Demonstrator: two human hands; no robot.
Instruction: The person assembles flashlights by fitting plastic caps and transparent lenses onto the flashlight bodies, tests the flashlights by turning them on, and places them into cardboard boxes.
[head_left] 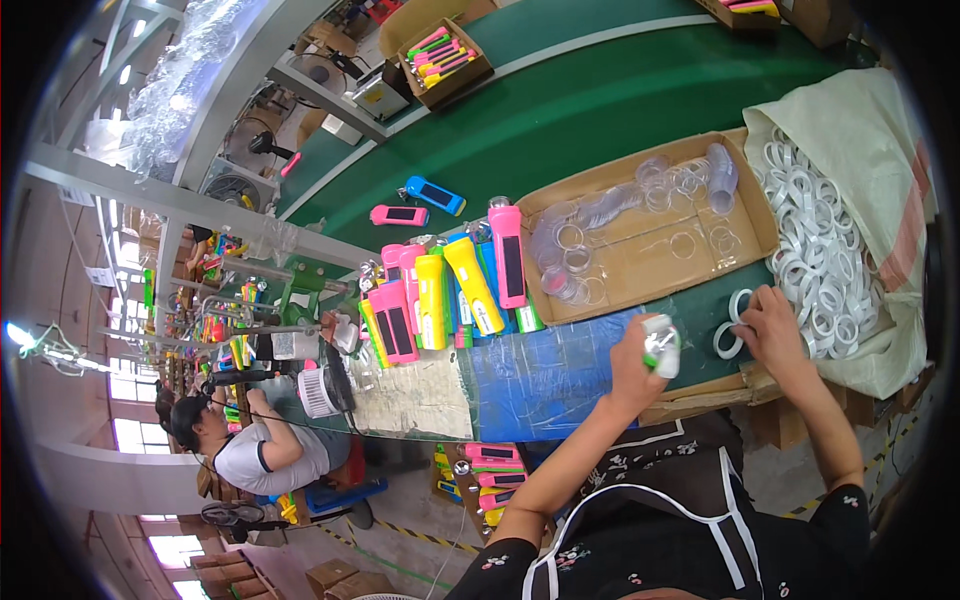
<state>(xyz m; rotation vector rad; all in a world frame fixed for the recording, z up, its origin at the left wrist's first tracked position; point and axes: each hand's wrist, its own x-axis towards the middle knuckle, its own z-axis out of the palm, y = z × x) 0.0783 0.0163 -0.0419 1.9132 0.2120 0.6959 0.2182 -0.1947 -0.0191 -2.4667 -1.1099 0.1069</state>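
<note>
My left hand (pixel 634 372) is closed around a flashlight with a green body (pixel 652 361), its silvery reflector end turned up and white showing at the rim. To its right, my right hand (pixel 772 330) pinches white plastic rings (pixel 729 341) at the fingertips, two of them showing. Beside that hand, a large heap of the same white rings (pixel 815 240) fills an open woven sack (pixel 855 115). Left of my hands, several pink, yellow and blue flashlights (pixel 470 285) lie piled on the bench.
A shallow cardboard tray (pixel 620 293) holds clear plastic discs (pixel 610 207). Blue sheeting (pixel 545 375) covers the bench's near edge. Beyond runs a green conveyor belt (pixel 590 95) carrying loose flashlights and a filled carton (pixel 480 75). A small fan (pixel 318 392) and a co-worker (pixel 270 445) are at left.
</note>
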